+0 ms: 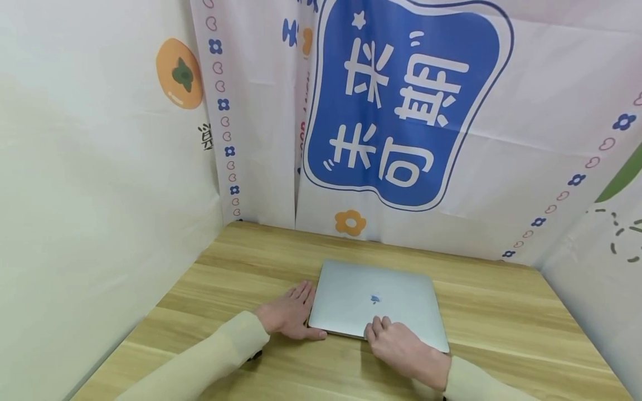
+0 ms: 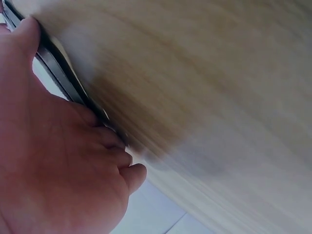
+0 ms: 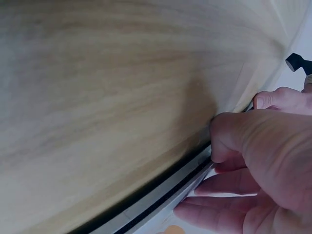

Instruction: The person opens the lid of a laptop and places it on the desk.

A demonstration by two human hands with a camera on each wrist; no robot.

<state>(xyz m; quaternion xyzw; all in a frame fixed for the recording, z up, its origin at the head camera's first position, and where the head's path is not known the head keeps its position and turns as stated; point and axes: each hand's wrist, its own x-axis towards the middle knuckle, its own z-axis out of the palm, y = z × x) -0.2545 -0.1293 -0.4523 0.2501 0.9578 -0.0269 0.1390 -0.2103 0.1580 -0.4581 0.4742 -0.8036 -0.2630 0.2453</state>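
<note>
A silver laptop [image 1: 346, 289] with an apple logo lies on the wooden table, its lid down or nearly so. My left hand [image 1: 291, 313] rests at its left side, fingers extended along the edge and thumb spread to the front corner. At the middle of the front edge, my right hand [image 1: 401, 350] has its fingers bent over the lid. The right wrist view shows the thumb [image 3: 226, 134] at the laptop's front edge [image 3: 161, 192], with the fingers against the lid. Along the left hand [image 2: 58, 161], the laptop's dark side [image 2: 63, 73] shows in the left wrist view.
The wooden table [image 1: 261, 256] extends around the laptop. White printed cloth [image 1: 266, 139] hangs behind it, with a large blue panel [image 1: 401, 100] of characters. Pale walls [image 1: 100, 195] stand on the left and right. Each forearm wears a cream sleeve [image 1: 215, 353].
</note>
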